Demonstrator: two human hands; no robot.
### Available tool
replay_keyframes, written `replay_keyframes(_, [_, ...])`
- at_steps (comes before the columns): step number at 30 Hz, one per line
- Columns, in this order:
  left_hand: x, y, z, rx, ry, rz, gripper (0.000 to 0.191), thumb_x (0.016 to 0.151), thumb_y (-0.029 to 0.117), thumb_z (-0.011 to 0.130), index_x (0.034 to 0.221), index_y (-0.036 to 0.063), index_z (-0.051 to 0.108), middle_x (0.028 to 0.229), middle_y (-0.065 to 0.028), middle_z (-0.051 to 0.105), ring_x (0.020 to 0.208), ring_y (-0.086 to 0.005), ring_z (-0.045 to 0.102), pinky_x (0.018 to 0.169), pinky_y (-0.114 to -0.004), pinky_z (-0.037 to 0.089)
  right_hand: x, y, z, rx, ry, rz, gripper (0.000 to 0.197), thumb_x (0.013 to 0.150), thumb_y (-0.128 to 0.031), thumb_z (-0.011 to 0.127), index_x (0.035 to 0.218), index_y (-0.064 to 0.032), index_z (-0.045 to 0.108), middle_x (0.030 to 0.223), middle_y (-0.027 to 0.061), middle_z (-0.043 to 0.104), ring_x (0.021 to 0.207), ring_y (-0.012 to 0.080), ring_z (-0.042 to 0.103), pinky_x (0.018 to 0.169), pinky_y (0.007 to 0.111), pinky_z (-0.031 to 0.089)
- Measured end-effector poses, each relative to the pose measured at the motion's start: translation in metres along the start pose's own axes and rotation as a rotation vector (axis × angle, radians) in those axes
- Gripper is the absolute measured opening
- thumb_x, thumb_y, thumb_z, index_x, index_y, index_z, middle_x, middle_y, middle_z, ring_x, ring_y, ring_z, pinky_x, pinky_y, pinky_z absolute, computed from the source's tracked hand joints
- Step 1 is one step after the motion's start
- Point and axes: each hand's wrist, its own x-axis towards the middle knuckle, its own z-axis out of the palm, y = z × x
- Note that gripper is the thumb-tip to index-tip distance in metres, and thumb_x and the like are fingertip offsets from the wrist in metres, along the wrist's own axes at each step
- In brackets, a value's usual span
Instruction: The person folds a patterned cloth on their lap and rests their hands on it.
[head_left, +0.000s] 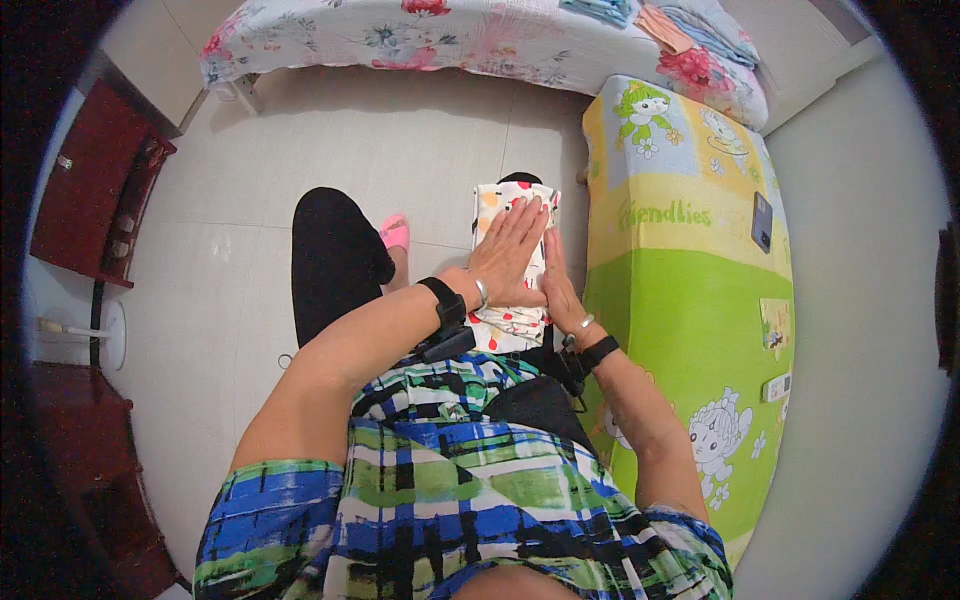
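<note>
A folded white cloth (491, 339) with red, yellow and black print lies along my right thigh, over black trousers. My left hand (510, 251) rests flat on top of it, palm down, with the fingers slightly spread. Against the cloth's right edge stands my right hand (561, 283), straight-fingered and turned on its side. Neither hand grips anything. Near my left thumb, the lower part of the cloth shows small bunched folds. Its middle is partly hidden beneath my left hand.
To my right runs a long seat or bed with a green and yellow cartoon cover (675, 300). On it lie a phone (762, 222), a printed card (775, 324) and a white remote control (777, 388). Ahead, a flower-patterned bedspread (480, 37) bears folded clothes (697, 34). Dark red furniture (90, 180) stands left.
</note>
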Motion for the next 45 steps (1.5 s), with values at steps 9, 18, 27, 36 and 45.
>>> replay_keyframes(9, [-0.009, -0.009, -0.015, -0.004, -0.082, 0.102, 0.110, 0.065, 0.059, 0.066, 0.140, 0.0002, 0.012, 0.145, -0.0249, 0.012, 0.135, -0.0409, 0.011, 0.109, -0.047, 0.015, -0.044, -0.005, -0.018, 0.033, -0.146, 0.243, 0.065, 0.094, -0.040, 0.027, 0.142, -0.0008, 0.009, 0.148, 0.0223, 0.005, 0.138, 0.0310, 0.001, 0.111, 0.038, 0.004])
replay_keyframes(18, [-0.037, -0.030, -0.032, -0.025, -0.124, 0.196, 0.077, 0.083, 0.040, 0.054, 0.138, -0.0003, 0.020, 0.145, -0.0204, 0.016, 0.136, -0.0326, 0.015, 0.110, -0.044, 0.015, -0.017, -0.033, -0.056, -0.145, 0.111, 0.159, 0.051, 0.092, -0.024, 0.037, 0.137, -0.0014, 0.030, 0.142, 0.0195, 0.029, 0.132, 0.0308, 0.027, 0.109, 0.036, 0.019])
replay_keyframes(27, [-0.045, -0.028, -0.028, -0.004, -0.358, 0.404, 0.059, 0.083, 0.033, 0.053, 0.126, -0.0036, 0.038, 0.132, -0.0222, 0.035, 0.128, -0.0362, 0.028, 0.108, -0.043, 0.022, 0.040, -0.058, -0.010, -0.268, -0.154, -0.194, 0.052, 0.091, -0.030, 0.041, 0.134, -0.0020, 0.035, 0.139, 0.0182, 0.033, 0.131, 0.0327, 0.027, 0.109, 0.040, 0.021])
replay_keyframes(36, [-0.068, -0.041, -0.018, -0.194, -0.344, 0.520, 0.057, 0.085, 0.021, 0.052, 0.133, -0.0013, 0.031, 0.140, -0.0211, 0.028, 0.133, -0.0335, 0.023, 0.111, -0.040, 0.019, 0.041, -0.049, -0.005, -0.569, -0.226, -0.251, 0.050, 0.088, -0.030, 0.042, 0.132, -0.0060, 0.040, 0.141, 0.0133, 0.032, 0.134, 0.0312, 0.022, 0.110, 0.046, 0.012])
replay_keyframes(45, [-0.093, -0.054, -0.033, -0.306, -0.380, 0.652, 0.054, 0.082, 0.008, 0.054, 0.132, 0.0032, 0.036, 0.139, -0.0163, 0.035, 0.123, -0.0310, 0.040, 0.102, -0.042, 0.035, 0.041, -0.054, -0.006, -0.630, -0.257, -0.256, 0.046, 0.085, -0.025, 0.048, 0.129, -0.0118, 0.044, 0.142, 0.0107, 0.031, 0.134, 0.0300, 0.020, 0.109, 0.047, 0.013])
